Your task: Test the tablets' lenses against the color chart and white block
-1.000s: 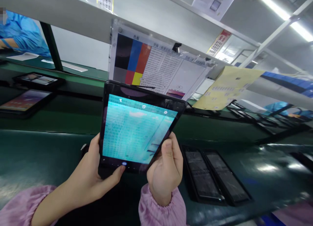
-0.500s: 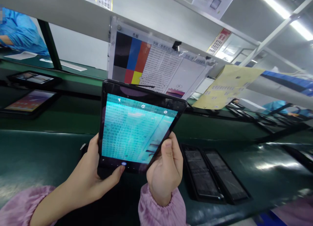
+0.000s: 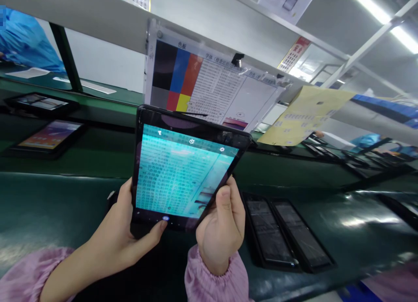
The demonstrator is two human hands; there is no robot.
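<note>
So, from afar I have the left hand [image 3: 119, 245] and right hand [image 3: 222, 228] gripping the tablet [image 3: 189, 173] in front of the color-and-text chart [image 3: 220, 86]; camera view [image 3: 181, 180] already up, whether shots remain I can't tell.

One held tablet [image 3: 184, 175]; two side-by-side dark tablets [image 3: 269, 232]; two tablets at far left [image 3: 54, 134]; one colour chart [image 3: 183, 75].

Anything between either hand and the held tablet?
Nothing visible: the left hand and right hand both hold the tablet directly, at its left and right sides. Two dark devices lie to the right, not in between.
</note>
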